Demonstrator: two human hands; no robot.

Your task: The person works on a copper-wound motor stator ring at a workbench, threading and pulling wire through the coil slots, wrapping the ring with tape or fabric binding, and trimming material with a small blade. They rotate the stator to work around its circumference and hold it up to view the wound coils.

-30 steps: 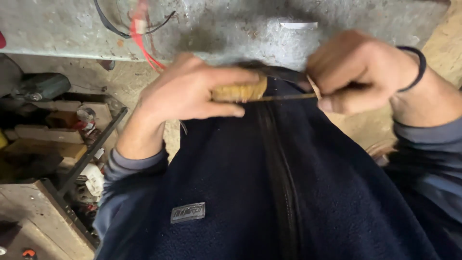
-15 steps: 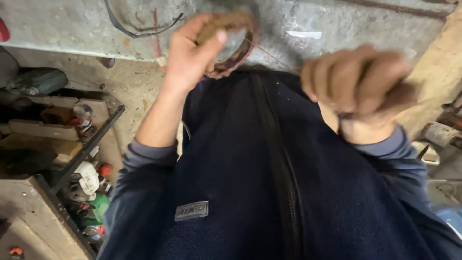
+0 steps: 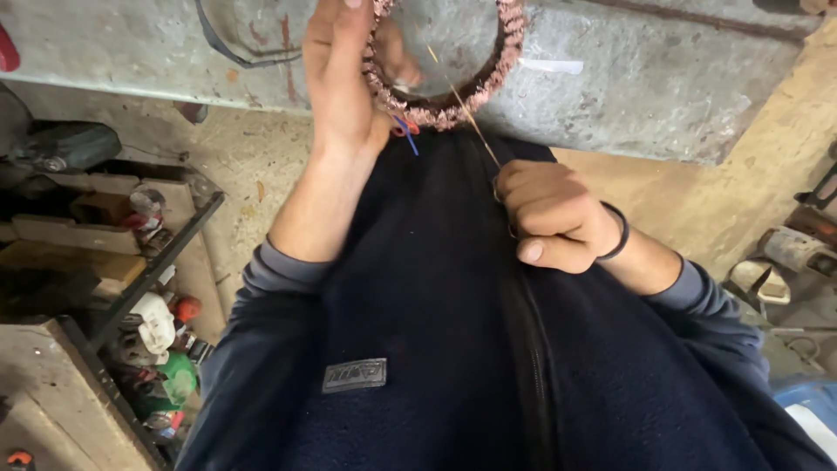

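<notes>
Up at the far edge of view, a copper-wound ring [image 3: 453, 96] is gripped at its left rim by the left hand [image 3: 344, 78], held clear of the lap so a thin strand [image 3: 466, 109], pinched in the closed right hand [image 3: 554, 218], is drawn taut.

The left hand [image 3: 344, 78] is raised toward 12 o'clock, fingers extended and gripping. The right hand [image 3: 554, 218] sits at 3 o'clock, its grip fisted, thumb tucked sideways.

copper coil ring [image 3: 453, 105]: top cut off | left hand [image 3: 344, 78]: fingertips out of frame
</notes>
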